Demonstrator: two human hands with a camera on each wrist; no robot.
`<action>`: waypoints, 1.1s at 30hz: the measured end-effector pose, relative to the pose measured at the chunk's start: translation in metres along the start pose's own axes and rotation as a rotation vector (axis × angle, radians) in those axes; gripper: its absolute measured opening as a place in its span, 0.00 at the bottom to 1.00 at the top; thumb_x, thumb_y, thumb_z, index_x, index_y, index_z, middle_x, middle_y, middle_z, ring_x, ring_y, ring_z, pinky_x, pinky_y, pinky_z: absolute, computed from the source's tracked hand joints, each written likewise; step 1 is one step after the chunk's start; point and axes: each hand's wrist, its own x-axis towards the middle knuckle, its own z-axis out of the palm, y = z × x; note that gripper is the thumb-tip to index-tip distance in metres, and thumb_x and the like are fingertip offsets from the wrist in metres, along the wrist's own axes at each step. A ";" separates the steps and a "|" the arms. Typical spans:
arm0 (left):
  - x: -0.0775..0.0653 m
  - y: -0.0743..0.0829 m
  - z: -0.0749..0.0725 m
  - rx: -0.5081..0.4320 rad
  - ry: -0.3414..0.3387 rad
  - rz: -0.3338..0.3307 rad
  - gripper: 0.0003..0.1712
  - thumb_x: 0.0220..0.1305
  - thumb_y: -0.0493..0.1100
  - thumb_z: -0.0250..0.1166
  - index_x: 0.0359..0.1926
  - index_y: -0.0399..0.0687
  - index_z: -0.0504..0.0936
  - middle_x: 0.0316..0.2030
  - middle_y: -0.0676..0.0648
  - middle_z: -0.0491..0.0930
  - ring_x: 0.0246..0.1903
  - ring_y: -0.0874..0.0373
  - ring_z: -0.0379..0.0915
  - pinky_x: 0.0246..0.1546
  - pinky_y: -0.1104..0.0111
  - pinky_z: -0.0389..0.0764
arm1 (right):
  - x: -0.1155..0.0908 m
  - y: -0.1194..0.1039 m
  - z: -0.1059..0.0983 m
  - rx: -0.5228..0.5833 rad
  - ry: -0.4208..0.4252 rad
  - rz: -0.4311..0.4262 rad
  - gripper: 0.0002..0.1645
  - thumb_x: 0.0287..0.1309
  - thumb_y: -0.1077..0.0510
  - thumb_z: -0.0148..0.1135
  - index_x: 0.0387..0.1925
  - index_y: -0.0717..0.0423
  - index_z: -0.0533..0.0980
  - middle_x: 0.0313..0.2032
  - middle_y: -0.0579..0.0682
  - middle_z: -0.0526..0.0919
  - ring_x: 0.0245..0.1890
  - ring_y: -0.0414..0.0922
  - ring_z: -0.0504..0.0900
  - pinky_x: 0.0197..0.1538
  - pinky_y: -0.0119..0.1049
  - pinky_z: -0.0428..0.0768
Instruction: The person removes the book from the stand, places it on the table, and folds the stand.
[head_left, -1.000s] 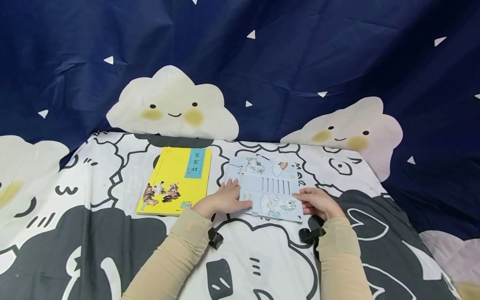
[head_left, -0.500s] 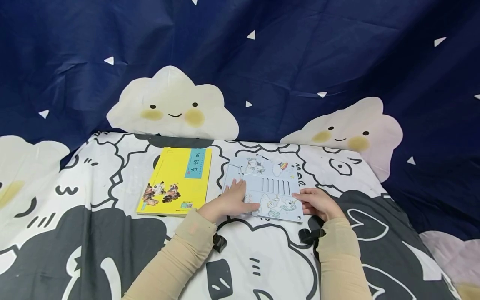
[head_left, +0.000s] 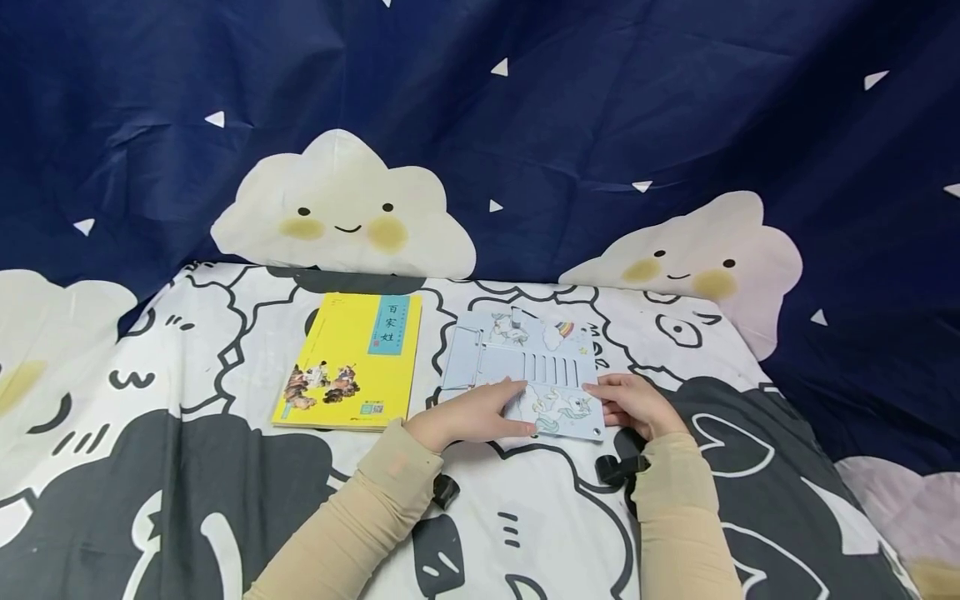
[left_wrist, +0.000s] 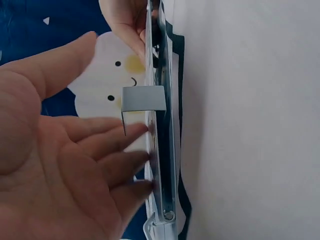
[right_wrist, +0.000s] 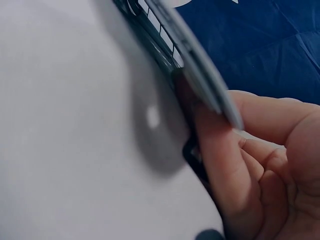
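Observation:
A light blue metal book stand (head_left: pixel 558 404) with unicorn and rainbow prints and a row of slots lies on the bedding, folded nearly flat. My left hand (head_left: pixel 480 412) reaches over its near left part, thumb apart, extended fingertips on the top panel. The left wrist view shows the stand edge-on, with a bent metal clip (left_wrist: pixel 143 98) sticking out beside the fingers and a hinge at the bottom. At the right edge, my right hand (head_left: pixel 637 404) pinches the top panel. In the right wrist view, thumb and finger (right_wrist: pixel 225 160) hold the panel's rim from both sides, over a lower layer.
A yellow book (head_left: pixel 352 354) with a blue title strip lies left of the stand. Both rest on a black and white cartoon sheet (head_left: pixel 540 517). Behind hangs a dark blue curtain (head_left: pixel 570 100) with smiling clouds.
My left hand has slid right and toward me across the stand, uncovering its left flap. The right hand keeps its hold at the right edge. The stand and yellow book stay in place.

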 end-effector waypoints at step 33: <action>0.000 -0.001 -0.005 0.102 0.049 0.004 0.36 0.60 0.39 0.71 0.69 0.44 0.71 0.65 0.47 0.75 0.69 0.51 0.65 0.71 0.59 0.65 | 0.001 0.000 -0.001 0.000 0.007 -0.003 0.17 0.68 0.56 0.60 0.50 0.65 0.71 0.26 0.43 0.85 0.24 0.35 0.84 0.31 0.28 0.84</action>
